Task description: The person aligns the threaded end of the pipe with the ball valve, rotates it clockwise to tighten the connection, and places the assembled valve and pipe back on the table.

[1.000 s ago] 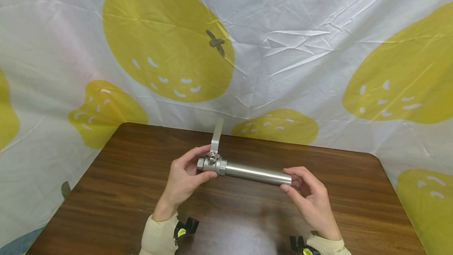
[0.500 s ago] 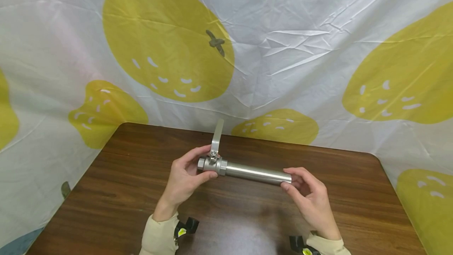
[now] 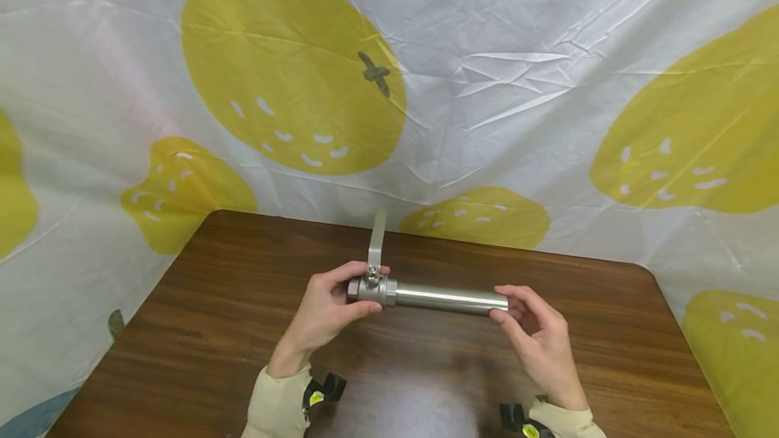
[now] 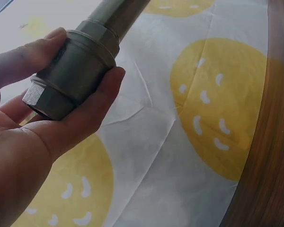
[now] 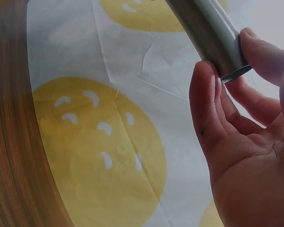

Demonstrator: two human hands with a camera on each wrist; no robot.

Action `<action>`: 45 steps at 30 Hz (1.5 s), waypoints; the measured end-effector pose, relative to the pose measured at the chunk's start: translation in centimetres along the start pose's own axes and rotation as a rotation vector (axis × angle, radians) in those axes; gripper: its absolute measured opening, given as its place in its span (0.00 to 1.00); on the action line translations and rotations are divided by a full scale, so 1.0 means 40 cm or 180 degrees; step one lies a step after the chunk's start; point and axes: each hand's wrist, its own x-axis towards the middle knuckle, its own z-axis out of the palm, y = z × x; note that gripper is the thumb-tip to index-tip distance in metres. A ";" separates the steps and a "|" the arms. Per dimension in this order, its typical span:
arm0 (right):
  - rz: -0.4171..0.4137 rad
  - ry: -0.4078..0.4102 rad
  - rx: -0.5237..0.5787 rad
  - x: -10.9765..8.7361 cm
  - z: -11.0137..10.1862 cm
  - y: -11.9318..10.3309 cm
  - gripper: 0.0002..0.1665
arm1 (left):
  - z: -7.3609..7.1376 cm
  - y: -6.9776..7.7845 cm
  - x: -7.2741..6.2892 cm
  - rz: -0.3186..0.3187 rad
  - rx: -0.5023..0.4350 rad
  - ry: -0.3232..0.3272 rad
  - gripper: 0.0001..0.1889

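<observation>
A silver ball valve (image 3: 372,292) with a flat lever handle (image 3: 377,238) is joined at its right end to a smooth metal pipe (image 3: 450,299). My left hand (image 3: 328,309) grips the valve body, thumb at the near side and fingers behind; the lever rises upward and away from me. In the left wrist view the valve body (image 4: 73,73) shows its hexagonal open end beside the palm. My right hand (image 3: 541,340) pinches the pipe's free end between thumb and fingers. The right wrist view shows the pipe's rim (image 5: 235,74) between those fingertips.
Beneath the hands is a dark brown wooden table (image 3: 201,330) with rounded far corners. A white curtain (image 3: 499,32) printed with yellow fruit hangs behind and at both sides. Black wrist mounts (image 3: 325,389) sit on the cream sleeves (image 3: 276,397).
The valve and pipe have shifted slightly to the right, with both hands still holding them. The valve end sits a little lower in view, and the lever leans less.
</observation>
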 end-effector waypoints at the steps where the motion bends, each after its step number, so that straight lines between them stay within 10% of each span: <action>1: 0.0051 -0.0005 -0.0071 -0.001 -0.001 -0.001 0.20 | 0.001 0.000 -0.002 0.0020 0.0028 0.0003 0.23; 30: 0.0465 0.0034 -0.0176 -0.030 -0.020 0.001 0.16 | 0.022 -0.004 -0.012 0.0272 0.0042 -0.0174 0.26; 39: 0.0871 0.0226 0.0055 -0.039 -0.017 0.031 0.14 | 0.020 -0.039 0.000 -0.0555 0.0402 -0.0240 0.29; 45: 0.1450 -0.0394 -0.0320 -0.060 -0.018 0.103 0.18 | 0.003 -0.110 -0.010 -0.0956 0.0999 -0.0357 0.30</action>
